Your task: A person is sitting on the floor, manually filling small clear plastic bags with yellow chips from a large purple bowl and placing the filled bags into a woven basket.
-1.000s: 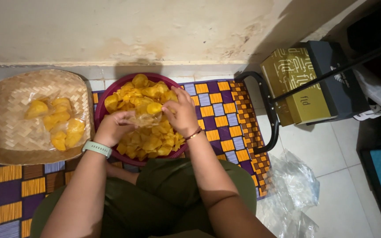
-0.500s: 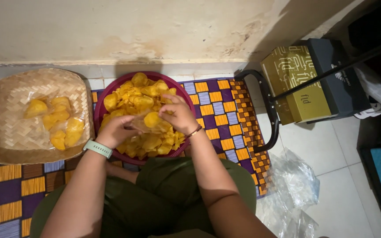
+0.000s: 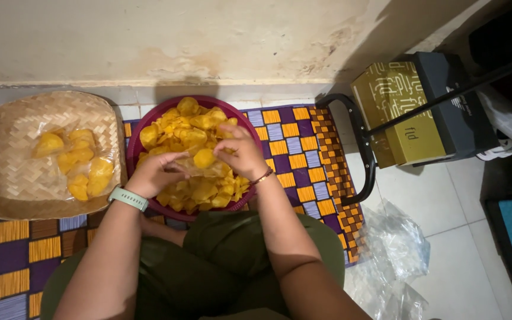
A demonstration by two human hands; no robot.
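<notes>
A dark red round basin (image 3: 137, 141) full of yellow chips (image 3: 188, 131) sits on a patterned mat in front of my knees. Over it, both hands hold a small clear plastic bag (image 3: 205, 169) with a few chips inside. My left hand (image 3: 154, 173), with a pale green watch at the wrist, grips the bag's left edge. My right hand (image 3: 242, 154), with a thin bracelet, pinches its right side near a chip at the mouth.
A woven basket (image 3: 13, 172) at left holds filled clear bags of chips (image 3: 78, 163). A purple, yellow and orange mat (image 3: 303, 160) covers the floor. At right stand a black metal frame (image 3: 362, 154), a gold and black box (image 3: 413, 106) and crumpled clear plastic bags (image 3: 395, 249).
The bag and both hands have come down slightly toward me over the basin. My right hand has shifted from the pile to the bag's mouth.
</notes>
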